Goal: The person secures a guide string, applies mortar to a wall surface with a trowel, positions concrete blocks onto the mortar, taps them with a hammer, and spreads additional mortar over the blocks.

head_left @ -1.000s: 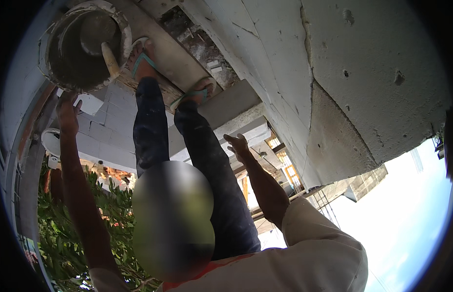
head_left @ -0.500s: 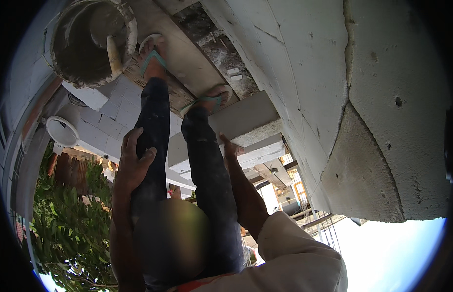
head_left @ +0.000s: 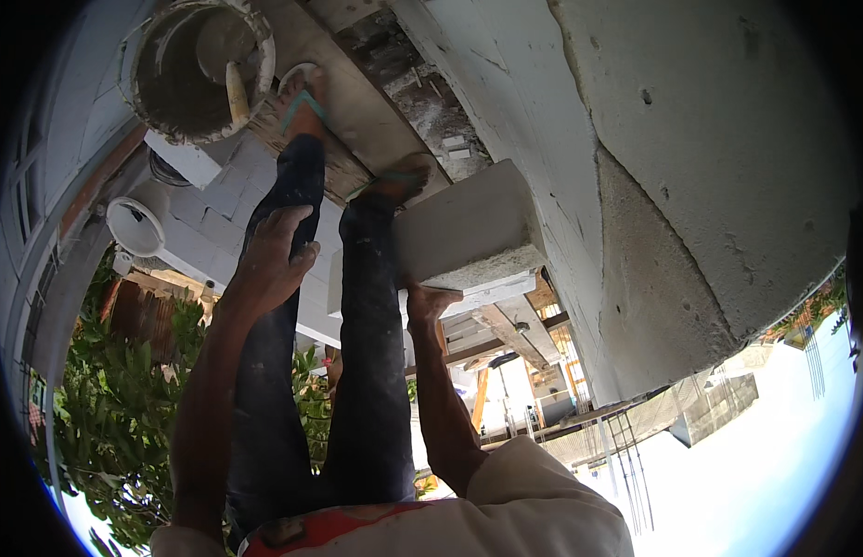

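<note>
- Currently the left hand (head_left: 276,260) is hanging at 9 o'clock, released, its fingers spread and holding nothing, in front of the left leg (head_left: 269,371).
- The right hand (head_left: 431,304) is resting near the middle of the view, toward 6 o'clock, at the near lower edge of a big grey block (head_left: 469,223); its fingertips are hiding, so whether it is truly grasping, I cannot tell.
- The block is lying just past centre, toward 1 o'clock, between the right leg (head_left: 367,269) and the cracked wall (head_left: 663,186), which is filling 2 to 3 o'clock; the leg is covering part of it.
- For a sound hold, the right palm should be sitting flat under the edge, with the left hand supporting the other end before any weight is coming up.
- The back would best be staying straight, the knees doing the work, since both feet are standing on narrow planks (head_left: 357,93).
- Knuckles should be keeping off the wall's rough face.
- Between 10 and 11 o'clock a crusted bucket (head_left: 267,65) is standing with a wooden handle (head_left: 237,93) leaning inside; swinging wide that way would be risking a knock.
</note>
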`<move>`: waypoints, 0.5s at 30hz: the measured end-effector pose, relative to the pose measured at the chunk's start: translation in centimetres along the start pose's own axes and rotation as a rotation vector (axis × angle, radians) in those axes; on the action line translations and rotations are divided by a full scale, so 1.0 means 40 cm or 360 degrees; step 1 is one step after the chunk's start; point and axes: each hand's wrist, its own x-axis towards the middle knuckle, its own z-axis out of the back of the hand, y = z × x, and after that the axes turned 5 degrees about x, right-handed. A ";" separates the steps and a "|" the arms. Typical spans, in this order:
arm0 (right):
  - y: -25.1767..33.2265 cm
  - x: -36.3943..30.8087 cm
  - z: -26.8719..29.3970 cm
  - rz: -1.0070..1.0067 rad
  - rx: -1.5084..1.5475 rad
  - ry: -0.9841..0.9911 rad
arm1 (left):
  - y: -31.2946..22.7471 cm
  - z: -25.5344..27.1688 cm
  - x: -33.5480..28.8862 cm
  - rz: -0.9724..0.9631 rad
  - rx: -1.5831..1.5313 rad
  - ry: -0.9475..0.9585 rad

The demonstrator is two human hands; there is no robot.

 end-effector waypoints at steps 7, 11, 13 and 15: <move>0.130 -0.144 0.213 0.0300 -0.0050 -0.0037 | -0.157 -0.128 0.040 -0.0179 -0.0760 0.0179; 0.292 -0.291 0.304 0.0273 -0.0254 0.0200 | -0.076 -0.265 0.082 -0.0766 -0.0373 -0.0238; 0.294 -0.344 0.367 0.0329 -0.0570 0.0108 | -0.114 -0.296 0.075 -0.0287 -0.1048 -0.0143; 0.323 -0.403 0.434 0.0355 -0.0852 0.0030 | -0.167 -0.286 0.043 -0.0015 -0.1443 0.0006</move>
